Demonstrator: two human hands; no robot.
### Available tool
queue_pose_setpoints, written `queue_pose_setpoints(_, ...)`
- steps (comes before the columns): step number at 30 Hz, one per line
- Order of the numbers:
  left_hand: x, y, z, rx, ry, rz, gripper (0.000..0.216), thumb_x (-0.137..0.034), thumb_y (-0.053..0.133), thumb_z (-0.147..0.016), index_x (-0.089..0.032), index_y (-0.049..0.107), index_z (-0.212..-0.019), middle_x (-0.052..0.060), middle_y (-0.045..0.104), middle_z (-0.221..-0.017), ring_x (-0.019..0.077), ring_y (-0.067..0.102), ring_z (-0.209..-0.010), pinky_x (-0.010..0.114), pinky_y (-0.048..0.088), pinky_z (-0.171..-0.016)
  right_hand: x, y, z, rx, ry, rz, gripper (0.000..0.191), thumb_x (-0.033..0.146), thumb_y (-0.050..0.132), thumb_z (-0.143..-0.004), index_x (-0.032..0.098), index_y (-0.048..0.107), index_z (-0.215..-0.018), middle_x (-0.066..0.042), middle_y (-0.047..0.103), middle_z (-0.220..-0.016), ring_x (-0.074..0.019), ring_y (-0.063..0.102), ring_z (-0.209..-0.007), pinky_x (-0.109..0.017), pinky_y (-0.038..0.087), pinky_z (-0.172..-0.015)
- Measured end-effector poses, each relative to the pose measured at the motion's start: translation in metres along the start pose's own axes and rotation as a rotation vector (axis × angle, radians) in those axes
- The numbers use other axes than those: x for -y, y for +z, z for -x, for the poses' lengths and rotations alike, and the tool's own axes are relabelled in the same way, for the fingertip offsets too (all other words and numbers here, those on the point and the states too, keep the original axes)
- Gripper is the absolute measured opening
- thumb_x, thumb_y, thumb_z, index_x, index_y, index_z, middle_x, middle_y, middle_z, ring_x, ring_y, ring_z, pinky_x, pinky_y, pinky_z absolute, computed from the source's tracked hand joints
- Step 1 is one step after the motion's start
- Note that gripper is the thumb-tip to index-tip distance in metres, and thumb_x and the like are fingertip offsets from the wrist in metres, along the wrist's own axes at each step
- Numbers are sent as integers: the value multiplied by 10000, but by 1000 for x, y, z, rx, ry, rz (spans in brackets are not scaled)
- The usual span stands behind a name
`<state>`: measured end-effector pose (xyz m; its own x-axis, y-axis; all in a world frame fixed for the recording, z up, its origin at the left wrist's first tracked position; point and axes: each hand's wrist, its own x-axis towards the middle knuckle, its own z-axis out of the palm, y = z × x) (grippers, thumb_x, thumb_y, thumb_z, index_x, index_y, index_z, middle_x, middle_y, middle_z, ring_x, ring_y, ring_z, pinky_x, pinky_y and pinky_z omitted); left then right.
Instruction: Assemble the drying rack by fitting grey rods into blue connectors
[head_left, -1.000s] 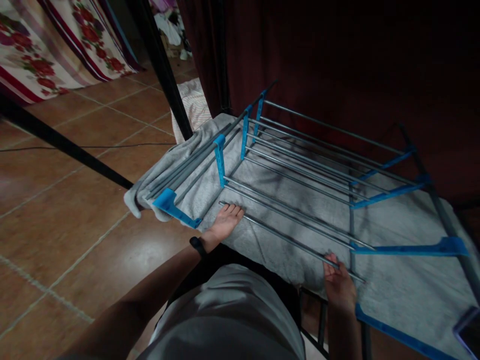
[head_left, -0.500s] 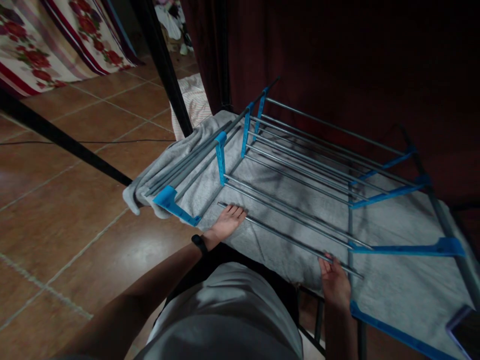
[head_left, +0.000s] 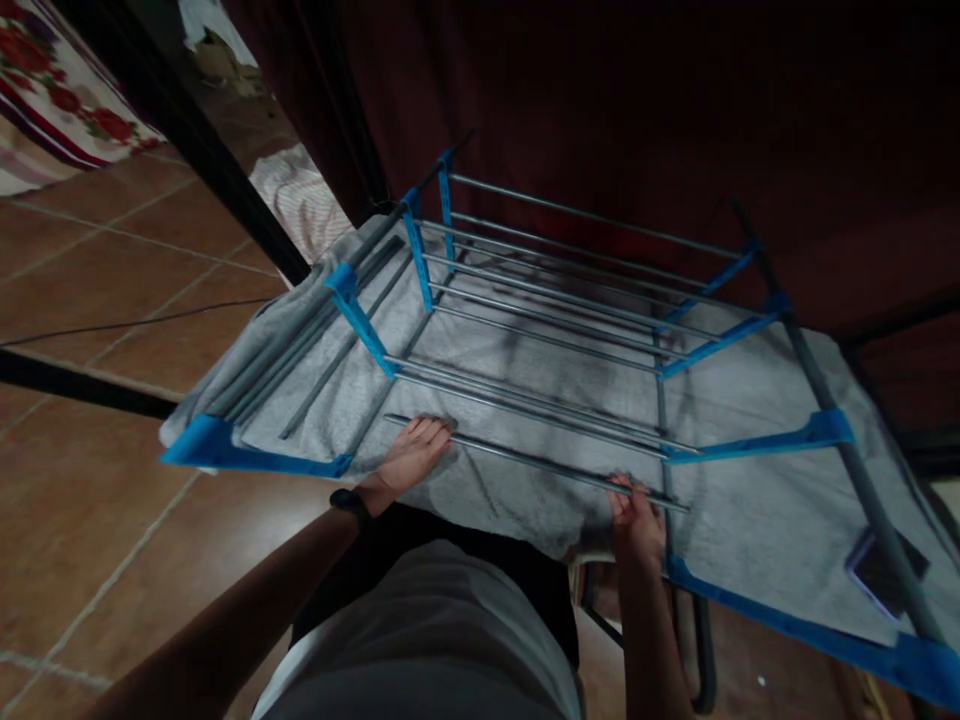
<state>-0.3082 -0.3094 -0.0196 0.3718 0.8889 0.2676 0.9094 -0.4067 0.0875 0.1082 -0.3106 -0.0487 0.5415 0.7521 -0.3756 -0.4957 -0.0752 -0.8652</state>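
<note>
A thin metal rod lies crosswise low in front of me, with both hands on it. My left hand is closed over it near its left end. Close to the right end, my right hand grips it between thumb and fingers. Just beyond stands a partly assembled rack: blue plastic brackets on grey tubes, joined by several metal crossbars. The held rod's ends look apart from the near blue brackets, though depth is hard to judge.
A grey blanket covers the surface under the rack. Several loose grey tubes lie at left. A phone rests at right. Dark posts rise at left, and a dark red curtain hangs behind.
The view has swung so that the rack and hands appear farther left, and more of the right side shows. Both hands keep hold of the rod.
</note>
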Motion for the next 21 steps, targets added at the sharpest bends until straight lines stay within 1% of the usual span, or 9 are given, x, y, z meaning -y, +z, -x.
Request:
queue_pose_setpoints(2, 0, 0, -2, -3, -17, -8, 256, -270, 485, -1037, -186, 704, -1138, 112, 720, -1066, 245, 652, -1031, 403, 489, -988, 0, 2, 0, -3, 7, -8, 400, 369, 892, -643, 230, 580, -851, -19, 781, -844, -207, 770, -839, -396, 641, -859)
queue_pose_setpoints(4, 1, 1, -2, 4, -20, -27, 276, -278, 467, -1042, -181, 701, -1151, 115, 720, -1052, 251, 650, -1017, 410, 489, -985, 0, 2, 0, 0, 16, 0, 417, 375, 901, -640, 236, 582, -870, -7, 781, -827, -202, 770, -814, -384, 650, -825)
queue_pose_setpoints(7, 3, 3, -3, 26, -6, -54, 308, -269, 452, -1047, -191, 680, -1239, 117, 727, -1116, 255, 650, -1030, 423, 483, -993, 1, 3, 1, 12, 43, 12, 387, 363, 893, -658, 242, 604, -884, 5, 781, -831, -192, 768, -789, -356, 658, -763)
queue_pose_setpoints(9, 4, 4, -3, 31, -3, -58, 320, -267, 455, -1048, -201, 671, -1274, 118, 726, -1159, 259, 649, -1053, 425, 479, -997, 2, 3, 2, 25, 54, 19, 357, 346, 882, -678, 243, 618, -896, 12, 776, -846, -187, 772, -804, -342, 657, -753)
queue_pose_setpoints(14, 5, 4, -3, 22, -13, -22, 321, -266, 476, -1046, -186, 679, -1281, 127, 727, -1152, 265, 653, -1076, 430, 479, -1006, 3, 3, 3, 14, 35, 55, 335, 353, 869, -712, 247, 628, -920, 26, 762, -876, -171, 768, -846, -332, 643, -792)
queue_pose_setpoints(17, 5, 4, -3, 11, -5, -16, 316, -268, 488, -1045, -175, 682, -1277, 124, 730, -1141, 266, 656, -1060, 431, 483, -990, 3, 3, 1, 17, 26, 88, 312, 367, 857, -730, 249, 644, -926, 26, 759, -883, -176, 760, -874, -357, 628, -827)
queue_pose_setpoints(21, 5, 3, -1, -26, -7, 10, 307, -245, 504, -1034, -174, 677, -1277, 117, 728, -1127, 260, 657, -1035, 425, 482, -980, 4, 2, -3, 37, 20, 85, 250, 327, 839, -731, 250, 669, -897, 27, 763, -889, -178, 747, -862, -383, 610, -844)
